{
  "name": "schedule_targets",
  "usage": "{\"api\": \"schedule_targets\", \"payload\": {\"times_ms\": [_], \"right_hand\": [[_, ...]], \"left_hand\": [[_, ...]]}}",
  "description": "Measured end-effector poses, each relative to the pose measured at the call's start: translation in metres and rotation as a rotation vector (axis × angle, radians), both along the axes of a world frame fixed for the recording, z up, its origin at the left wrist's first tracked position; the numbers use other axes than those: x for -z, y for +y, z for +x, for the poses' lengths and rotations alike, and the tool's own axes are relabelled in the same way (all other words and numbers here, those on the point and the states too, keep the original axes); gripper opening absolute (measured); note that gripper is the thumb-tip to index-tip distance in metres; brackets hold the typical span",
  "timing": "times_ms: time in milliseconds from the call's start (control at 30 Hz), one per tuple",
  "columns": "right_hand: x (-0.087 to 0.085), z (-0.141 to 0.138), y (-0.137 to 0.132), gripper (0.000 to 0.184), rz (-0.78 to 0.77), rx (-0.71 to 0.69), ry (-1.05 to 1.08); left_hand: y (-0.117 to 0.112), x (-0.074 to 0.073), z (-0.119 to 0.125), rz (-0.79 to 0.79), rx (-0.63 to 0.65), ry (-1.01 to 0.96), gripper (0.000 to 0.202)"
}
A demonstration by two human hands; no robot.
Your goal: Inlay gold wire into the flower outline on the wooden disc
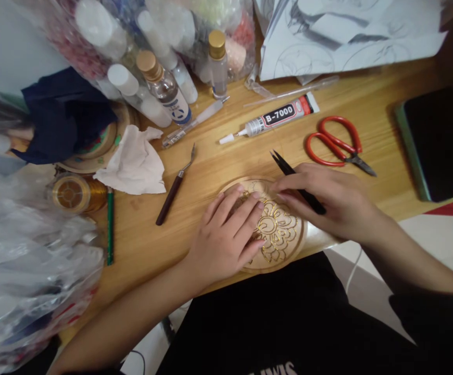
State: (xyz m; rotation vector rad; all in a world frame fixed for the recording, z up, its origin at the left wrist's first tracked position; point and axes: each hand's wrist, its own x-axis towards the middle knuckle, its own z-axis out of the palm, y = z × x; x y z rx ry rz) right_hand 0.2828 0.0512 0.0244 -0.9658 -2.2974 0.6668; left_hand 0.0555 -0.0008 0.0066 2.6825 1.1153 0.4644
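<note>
A round wooden disc (283, 250) lies at the table's front edge, with a flower pattern (269, 225) outlined in gold wire. My left hand (230, 229) rests flat across its left part, fingers stretched out, covering some of the pattern. From the right, my right hand (320, 200) holds black tweezers (308, 198) between its fingers, their tips pointing up and left, away from the disc. Thumb and index fingertips of that hand meet at the disc's upper edge; whether they also pinch a thin wire I cannot make out.
Beyond the disc lie a B-7000 glue tube (277, 119), red-handled scissors (339, 143) and a dark-handled palette knife (175, 190). At left are crumpled white tissue (136, 161), a gold wire spool (74, 194) and a green pencil (110, 226). Bottles (166, 91) stand behind; a phone (437, 146) lies right.
</note>
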Motion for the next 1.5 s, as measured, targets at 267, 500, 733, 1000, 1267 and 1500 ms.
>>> {"api": "schedule_targets", "payload": {"times_ms": [267, 500, 733, 1000, 1267, 1500], "right_hand": [[0.006, 0.001, 0.002, 0.019, -0.014, 0.002, 0.029], [0.012, 0.001, 0.002, 0.021, -0.039, 0.0, 0.09], [0.012, 0.004, 0.002, 0.021, 0.035, -0.129, 0.064], [0.014, 0.007, 0.0, 0.02, 0.136, -0.159, 0.042], [0.014, 0.011, 0.0, 0.02, 0.181, -0.184, -0.04], [0.008, 0.01, -0.004, 0.02, 0.096, -0.047, 0.103]], "left_hand": [[0.0, 0.001, 0.0, 0.01, -0.023, 0.001, 0.047], [0.0, 0.001, 0.0, 0.016, -0.025, -0.003, 0.047], [0.0, 0.001, 0.001, 0.015, -0.034, -0.018, 0.044], [0.0, -0.002, 0.002, 0.018, -0.009, 0.031, 0.047], [0.0, -0.003, 0.002, 0.01, -0.008, 0.056, 0.053], [-0.001, -0.002, 0.002, -0.011, -0.016, 0.048, 0.057]]}}
